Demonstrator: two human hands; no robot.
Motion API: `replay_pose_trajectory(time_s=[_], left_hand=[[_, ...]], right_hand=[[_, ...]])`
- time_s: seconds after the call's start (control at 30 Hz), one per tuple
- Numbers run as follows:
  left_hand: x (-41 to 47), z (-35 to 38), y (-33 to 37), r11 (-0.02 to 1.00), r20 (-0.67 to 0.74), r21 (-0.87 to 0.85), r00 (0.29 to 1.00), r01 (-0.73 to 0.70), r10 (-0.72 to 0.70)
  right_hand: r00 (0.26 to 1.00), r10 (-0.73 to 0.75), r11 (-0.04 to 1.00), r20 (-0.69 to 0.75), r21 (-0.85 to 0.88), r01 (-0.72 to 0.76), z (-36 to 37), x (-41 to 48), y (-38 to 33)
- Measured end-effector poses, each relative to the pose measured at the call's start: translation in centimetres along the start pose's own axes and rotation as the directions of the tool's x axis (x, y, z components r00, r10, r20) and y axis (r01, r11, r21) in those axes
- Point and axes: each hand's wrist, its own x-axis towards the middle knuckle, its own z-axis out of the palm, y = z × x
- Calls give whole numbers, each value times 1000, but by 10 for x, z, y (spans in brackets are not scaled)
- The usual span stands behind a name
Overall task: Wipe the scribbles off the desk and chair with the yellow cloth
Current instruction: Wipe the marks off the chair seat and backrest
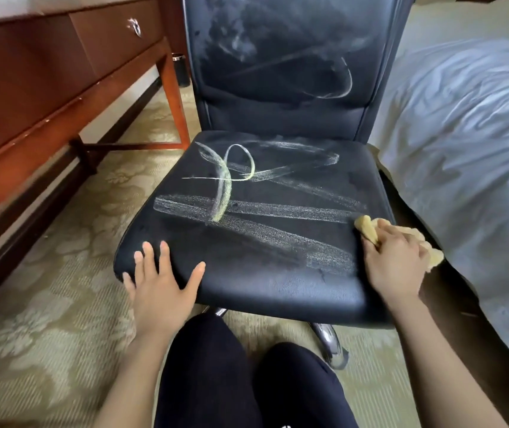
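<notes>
The black office chair [278, 282] stands on a patterned carpet [46, 304], between a wooden desk [31, 88] on the left and a bed with a white cover [463, 134] on the right. White and yellowish scribbles [225, 180] cross its seat, and the backrest carries fainter smears. The left hand [160, 288] lies flat on the front left corner of the seat, fingers spread. The right hand [392, 261] grips the bunched yellow cloth [366, 225] at the right edge of the seat, where the cloth touches the end of one stripe.

soft, even light, brighter at right; faint sheen on the chair seat [278, 288]; wide-angle bending at the edges; bed [463, 134] blurred.
</notes>
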Motion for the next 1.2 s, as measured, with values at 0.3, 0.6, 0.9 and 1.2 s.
replay_pose_trajectory(time_s=[0.3,0.6,0.9,1.2], left_hand=[[-16,8,4,999,-33,-33,999,-13,12],[-44,13,22,999,-64,-19,997,-34,32],[58,-21,5,982,-280,-92,942,164,-183],[83,-3,-2,992,25,-27,992,123,-122]], right_hand=[[966,-258,954,-13,-164,253,11,-52,-41],[860,-486,869,154,-23,495,35,-81,-112],[359,-908,395,216,157,905,58,-48,-171],[3,-988,49,153,299,953,79,2,-181]])
